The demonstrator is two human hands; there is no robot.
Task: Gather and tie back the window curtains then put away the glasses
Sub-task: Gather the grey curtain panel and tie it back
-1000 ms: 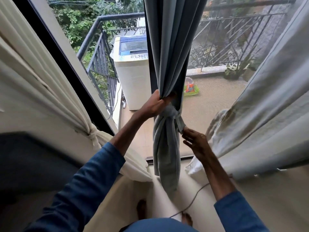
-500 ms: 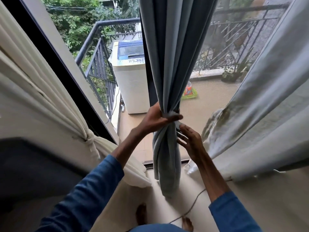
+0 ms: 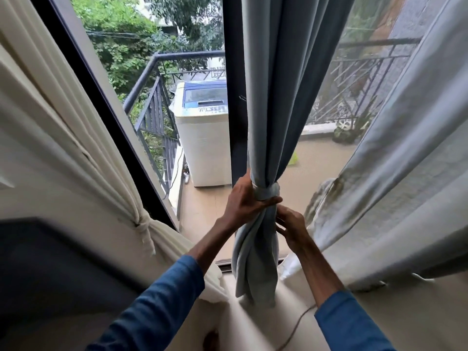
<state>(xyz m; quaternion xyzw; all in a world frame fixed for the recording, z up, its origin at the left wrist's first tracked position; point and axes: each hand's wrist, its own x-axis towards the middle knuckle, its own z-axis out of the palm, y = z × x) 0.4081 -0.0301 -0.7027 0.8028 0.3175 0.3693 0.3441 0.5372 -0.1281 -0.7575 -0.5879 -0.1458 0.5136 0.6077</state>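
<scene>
Two hands work at the middle of the window, on the blue-grey curtain [image 3: 273, 102] that hangs bunched in front of the dark window post [image 3: 236, 97]. My left hand [image 3: 245, 201] is wrapped around the gathered cloth, its thumb and fingers clamped just under the tie band [image 3: 267, 192] that rings the bundle. My right hand [image 3: 291, 225] sits just below and to the right, fingers curled in against the cloth under the band; I cannot tell whether it pinches anything or only touches. Below the band the curtain falls in loose twisted folds to the pale sill at the near edge.

On the left, the cream curtain [image 3: 63, 138] is already drawn aside and knotted with its own tie [image 3: 143, 224]. On the right, a pale grey curtain [image 3: 405, 173] hangs loose, with brownish stains on its inner edge, near my right hand but apart from it.

Far beyond the glass I see a white washing machine [image 3: 202, 148] on the balcony, just left of the post, a dark railing [image 3: 152, 102] and green trees. A thin cord [image 3: 296, 328] trails over the sill near my right sleeve [image 3: 349, 325]. I see no glasses.
</scene>
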